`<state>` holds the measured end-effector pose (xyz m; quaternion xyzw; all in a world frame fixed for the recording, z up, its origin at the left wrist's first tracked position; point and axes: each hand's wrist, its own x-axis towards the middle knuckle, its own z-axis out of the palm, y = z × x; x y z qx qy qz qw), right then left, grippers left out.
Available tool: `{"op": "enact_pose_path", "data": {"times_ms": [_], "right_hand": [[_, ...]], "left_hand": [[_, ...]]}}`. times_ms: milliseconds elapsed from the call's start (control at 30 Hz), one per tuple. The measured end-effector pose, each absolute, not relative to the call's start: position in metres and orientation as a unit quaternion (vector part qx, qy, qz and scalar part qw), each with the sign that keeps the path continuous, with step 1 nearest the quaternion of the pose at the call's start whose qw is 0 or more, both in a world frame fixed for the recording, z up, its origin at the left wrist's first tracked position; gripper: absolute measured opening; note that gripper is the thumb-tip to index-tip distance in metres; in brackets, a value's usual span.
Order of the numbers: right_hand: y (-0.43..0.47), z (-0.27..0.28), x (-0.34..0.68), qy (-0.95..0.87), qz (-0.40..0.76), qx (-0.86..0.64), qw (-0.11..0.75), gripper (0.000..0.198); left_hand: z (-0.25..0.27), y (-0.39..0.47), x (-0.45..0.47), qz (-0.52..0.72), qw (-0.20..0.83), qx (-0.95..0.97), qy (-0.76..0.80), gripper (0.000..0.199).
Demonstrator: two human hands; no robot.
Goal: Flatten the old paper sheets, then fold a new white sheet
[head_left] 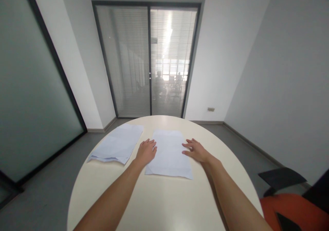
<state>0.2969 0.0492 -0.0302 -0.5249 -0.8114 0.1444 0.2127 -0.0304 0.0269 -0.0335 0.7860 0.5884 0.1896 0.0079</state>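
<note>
You could read no text, label, brand, number or sign anywhere in view, neither on the white sheet (pixel 169 155) in the middle nor on the papers (pixel 119 142) to its left

White paper (pixel 169 155): roughly rectangular, faintly bluish, no print discernible; one sheet or several, cannot tell
Pose: flat, long sides running away from the viewer, slightly turned, lower edge slanting down toward the right
Edges: lower one slightly wavy
Place: just below and right of the frame's centre
</note>
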Motion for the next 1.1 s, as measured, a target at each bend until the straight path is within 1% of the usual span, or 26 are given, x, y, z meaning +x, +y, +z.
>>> {"op": "enact_pose_path", "data": {"times_ms": [167, 533, 700, 933, 1100], "right_hand": [[0.049, -0.024, 0.294, -0.838, 0.129, -0.481, 0.224, 0.054], [0.049, -0.027, 0.297, -0.806, 0.190, -0.472, 0.304, 0.039], [0.046, -0.019, 0.296, -0.811, 0.172, -0.468, 0.305, 0.038], [0.046, -0.013, 0.295, -0.805, 0.106, -0.491, 0.316, 0.033], [0.046, -0.018, 0.299, -0.785, 0.111, -0.508, 0.338, 0.033]], "left_hand": [[-0.033, 0.026, -0.031, 0.189, -0.001, 0.795, 0.577, 0.038], [-0.033, 0.026, -0.035, 0.173, -0.004, 0.811, 0.559, 0.040], [-0.033, 0.025, -0.036, 0.172, -0.003, 0.814, 0.555, 0.037], [-0.030, 0.024, -0.036, 0.184, -0.001, 0.814, 0.552, 0.035], [-0.024, 0.022, -0.034, 0.202, -0.010, 0.814, 0.544, 0.029]]}}
